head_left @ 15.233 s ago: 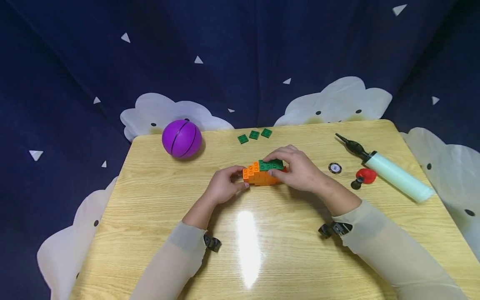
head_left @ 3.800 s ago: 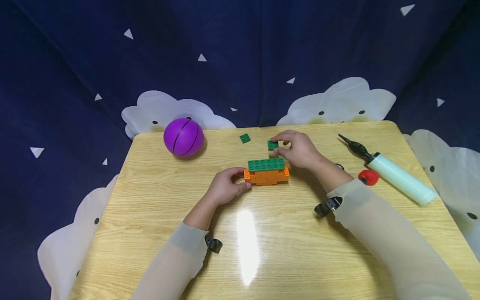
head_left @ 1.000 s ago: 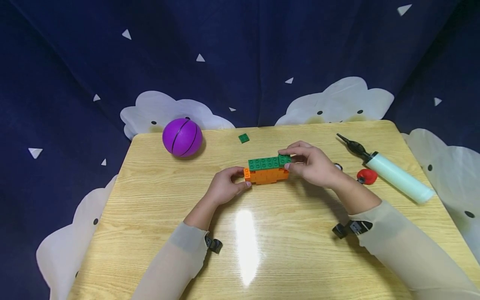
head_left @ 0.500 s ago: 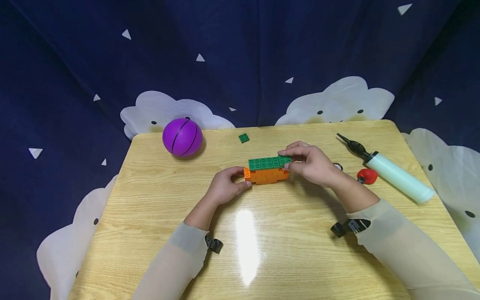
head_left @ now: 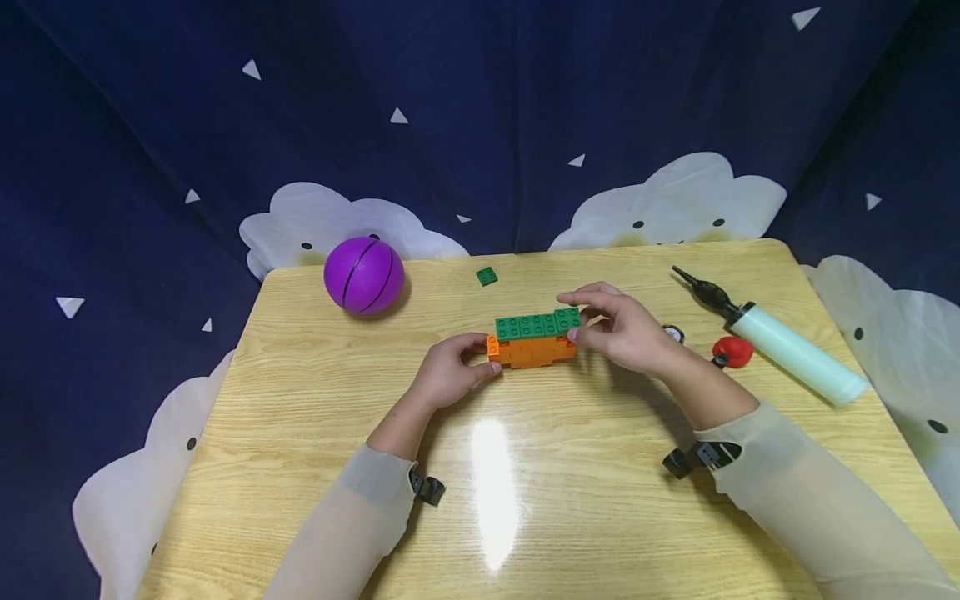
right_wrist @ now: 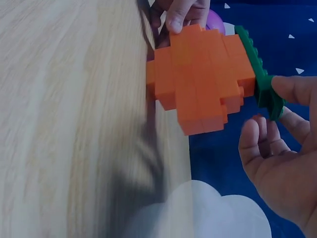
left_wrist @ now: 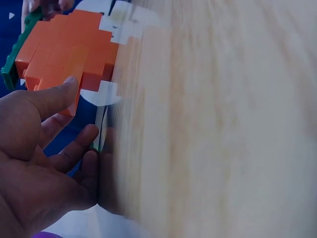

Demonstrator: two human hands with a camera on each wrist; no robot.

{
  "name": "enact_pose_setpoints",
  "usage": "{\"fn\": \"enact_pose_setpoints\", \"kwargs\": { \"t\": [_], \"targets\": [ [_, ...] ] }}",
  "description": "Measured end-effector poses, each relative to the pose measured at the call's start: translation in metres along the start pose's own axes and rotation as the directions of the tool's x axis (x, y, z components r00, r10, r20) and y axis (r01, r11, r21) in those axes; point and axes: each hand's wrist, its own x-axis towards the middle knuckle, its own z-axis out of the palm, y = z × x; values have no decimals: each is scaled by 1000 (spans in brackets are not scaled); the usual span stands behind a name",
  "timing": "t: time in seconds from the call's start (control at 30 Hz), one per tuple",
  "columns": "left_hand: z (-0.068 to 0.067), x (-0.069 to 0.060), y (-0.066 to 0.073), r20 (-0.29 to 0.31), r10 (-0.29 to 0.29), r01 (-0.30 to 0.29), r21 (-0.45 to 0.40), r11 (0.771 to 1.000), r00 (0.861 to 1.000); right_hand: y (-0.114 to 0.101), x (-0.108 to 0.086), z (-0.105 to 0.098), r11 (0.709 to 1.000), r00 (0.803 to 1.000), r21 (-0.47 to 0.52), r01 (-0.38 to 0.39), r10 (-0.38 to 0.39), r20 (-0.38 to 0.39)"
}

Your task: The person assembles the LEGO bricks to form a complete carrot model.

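An orange brick build (head_left: 532, 354) of stepped toy blocks stands on the table in the head view, topped by a row of green bricks (head_left: 522, 327). At its left end my left hand (head_left: 447, 371) pinches an orange block between thumb and fingers. My right hand (head_left: 626, 332) pinches a green brick (head_left: 567, 320) at the right end of the row. That brick sits slightly higher than the row and overhangs the orange steps in the right wrist view, where the thumb (right_wrist: 292, 89) presses its top. One loose green brick (head_left: 487, 276) lies near the back edge.
A purple ball (head_left: 364, 276) rests at the back left of the wooden table (head_left: 315, 467). To the right lie a pale green hand pump (head_left: 795, 354), a red deflated balloon-like piece (head_left: 733, 351) and a round chip (head_left: 673, 333), partly hidden by the right hand.
Green bricks went from the back edge onto the orange build, the latest carried by my right hand to the right end. Over the last second both hands hold nearly still.
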Motion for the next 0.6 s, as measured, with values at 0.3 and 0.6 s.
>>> {"fn": "enact_pose_setpoints", "kwargs": {
  "t": [0.3,0.6],
  "targets": [
    [-1,0,-2,2,10,-10,8,1000,1000,17,-1,2,995,995,4,-96,96,36],
    [-3,1,-1,14,20,-20,2,1000,1000,32,-3,9,985,989,-109,-136,142,43]
  ]
}}
